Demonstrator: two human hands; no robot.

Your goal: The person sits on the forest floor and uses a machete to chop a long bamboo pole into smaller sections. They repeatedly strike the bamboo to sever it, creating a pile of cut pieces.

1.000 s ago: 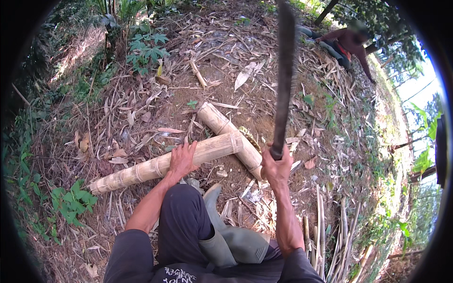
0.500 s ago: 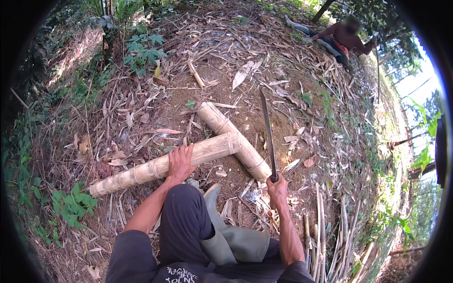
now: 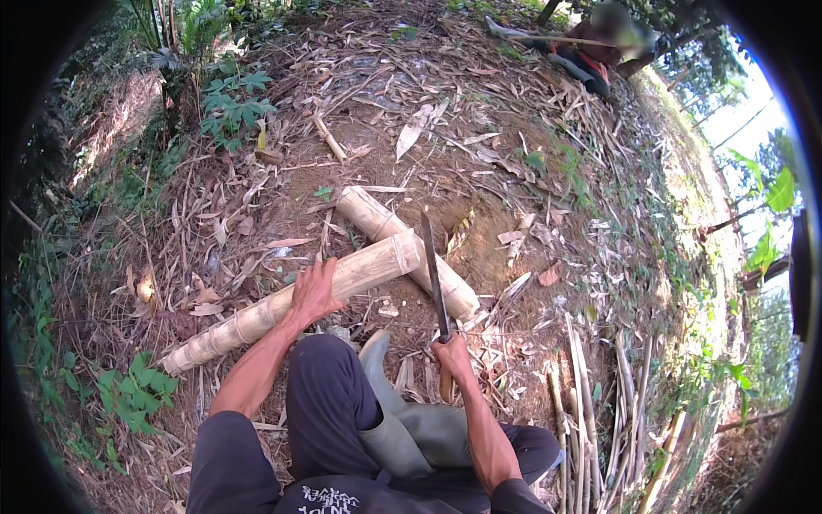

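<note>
My left hand [image 3: 316, 293] grips a thick, pale bamboo length [image 3: 370, 267] from above, fingers curled over its far side. That piece slants up to the right, its right end resting on a second bamboo length [image 3: 374, 217] that lies crosswise on the ground. In my right hand [image 3: 452, 355] is a machete [image 3: 436, 284], closed around the handle. The dark blade points away from me, close by the cut end of the upper bamboo; whether it touches cannot be made out. Part of the lower bamboo is hidden beneath the upper one and behind the blade.
My bent knee [image 3: 330, 403] and green rubber boots [image 3: 428, 435] are just below the bamboo. Thin split sticks [image 3: 582, 420] lie at the lower right. Dry leaves cover the slope. Another person [image 3: 591, 56] sits at the far upper right, with a long stick.
My right hand has moved left and toward me, bringing the machete to the upper bamboo's end. My left hand stays on the bamboo. The other person's stick has swung to near level.
</note>
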